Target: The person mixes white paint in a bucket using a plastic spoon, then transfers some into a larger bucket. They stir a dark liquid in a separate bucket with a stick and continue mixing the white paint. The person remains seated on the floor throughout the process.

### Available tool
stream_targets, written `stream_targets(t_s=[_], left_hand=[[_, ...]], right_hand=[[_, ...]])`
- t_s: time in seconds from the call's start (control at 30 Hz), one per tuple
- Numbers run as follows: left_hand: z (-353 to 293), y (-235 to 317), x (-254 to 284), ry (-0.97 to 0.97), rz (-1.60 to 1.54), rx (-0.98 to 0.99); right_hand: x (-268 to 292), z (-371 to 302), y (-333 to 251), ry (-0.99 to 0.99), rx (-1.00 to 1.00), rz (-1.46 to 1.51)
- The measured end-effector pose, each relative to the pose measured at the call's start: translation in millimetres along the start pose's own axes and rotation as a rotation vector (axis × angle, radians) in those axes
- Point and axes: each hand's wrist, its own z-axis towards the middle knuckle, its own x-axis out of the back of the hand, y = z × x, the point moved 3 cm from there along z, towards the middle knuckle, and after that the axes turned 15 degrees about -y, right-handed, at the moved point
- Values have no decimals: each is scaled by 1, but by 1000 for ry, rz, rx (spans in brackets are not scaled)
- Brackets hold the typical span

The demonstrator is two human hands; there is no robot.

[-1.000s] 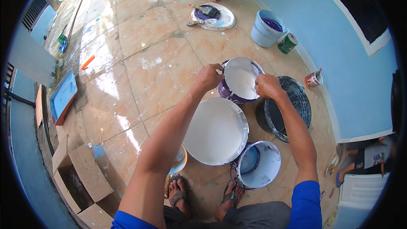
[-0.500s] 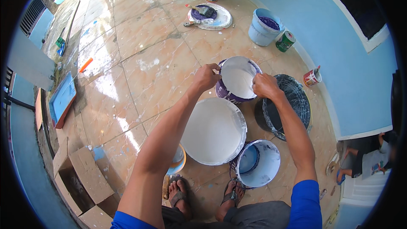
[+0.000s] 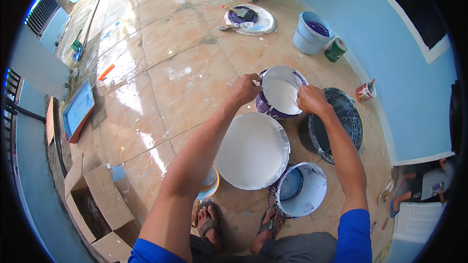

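Observation:
Ahead of me stands a purple bucket (image 3: pixel 264 105) whose inside is coated white, with white paint at its bottom. My left hand (image 3: pixel 245 89) is closed, fingers pinching the left side of its rim. On the right side of the same rim, my right hand (image 3: pixel 313 100) is closed too. Nearer to me is a large round tub of white paint (image 3: pixel 252 151). A black bucket (image 3: pixel 336 125) with white smears lies just beyond my right wrist. Close to my feet, a white-smeared bucket (image 3: pixel 309 191) leans open toward me, blue inside.
Beside the left wall are a blue paint tray (image 3: pixel 79 108) and an orange-handled roller (image 3: pixel 106 72). A cardboard box (image 3: pixel 109 197) sits lower left. Brushes rest on a white lid (image 3: pixel 263 23); a light blue bucket (image 3: pixel 309 41) and several cans line the wall. Another person (image 3: pixel 429 185) is far right.
The whole view has shifted slightly, so things sit a little further right. Both hands keep their hold on the purple bucket's rim.

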Motion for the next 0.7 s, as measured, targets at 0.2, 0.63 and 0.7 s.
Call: stream_targets(t_s=[0.2,0.63,0.7], left_hand=[[0,3,1,-10,35,-1],[5,1,0,-11,4,-17],[4,1,2,-27,5,-19]], right_hand=[[-13,-3,-23,53,206,243],[-9,11,1,-116,261,117],[-16,18,-7,9,170,215]])
